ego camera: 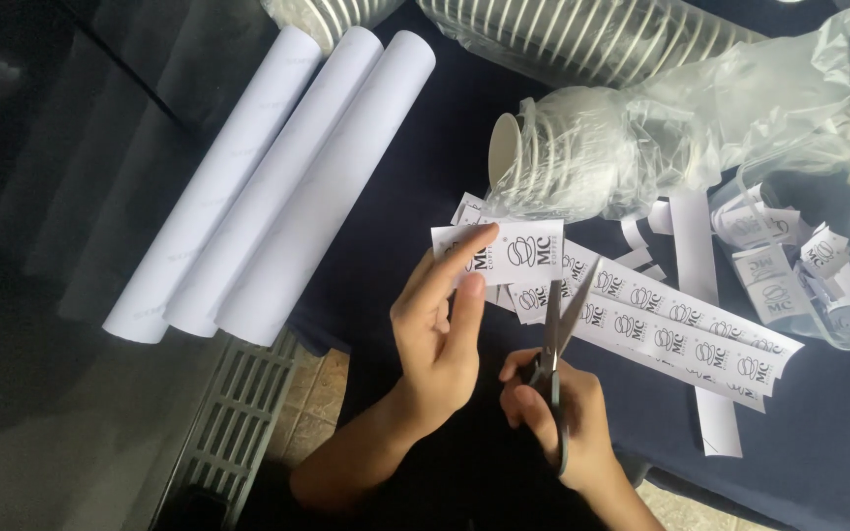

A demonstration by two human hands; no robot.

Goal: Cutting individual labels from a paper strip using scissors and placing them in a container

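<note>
My left hand point(437, 329) pinches a small white paper strip point(518, 252) printed with logos, holding it up over the dark table. My right hand point(555, 413) grips a pair of scissors point(555, 329), blades open and pointing up at the lower edge of the strip. Under and beside the strip lie longer printed label strips point(686, 339) and several cut pieces.
Three rolls of white paper point(277, 187) lie at the left on the dark blue tablecloth point(819, 433). Stacks of paper cups in clear plastic point(582, 157) lie at the back. A clear container point(819, 295) at the right holds cut labels. A floor grate point(238, 423) shows below.
</note>
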